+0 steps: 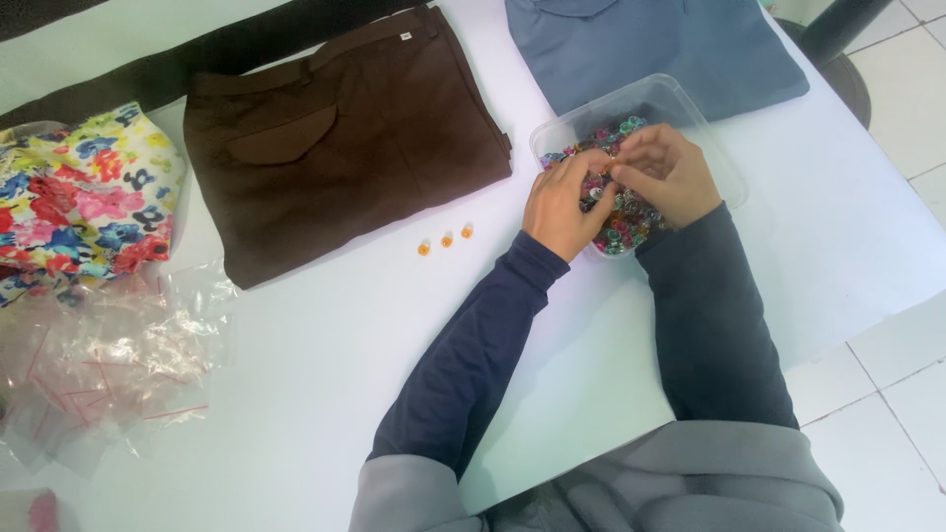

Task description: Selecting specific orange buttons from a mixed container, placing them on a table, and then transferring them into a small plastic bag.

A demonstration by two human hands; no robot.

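**Both hands in the bead tub**

White desk (325,394); brown trousers (345,138) upper left. Clear tub (690,118) of coloured beads (621,232) sits upper right, near the desk edge — a nudge could tip it. Left hand (560,205) and right hand (665,172) pinch among the beads; held item unclear. Three orange beads (445,239) lie loose — could roll.

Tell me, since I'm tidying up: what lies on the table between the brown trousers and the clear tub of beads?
Three small orange beads lie in a short row on the white table, in the head view.
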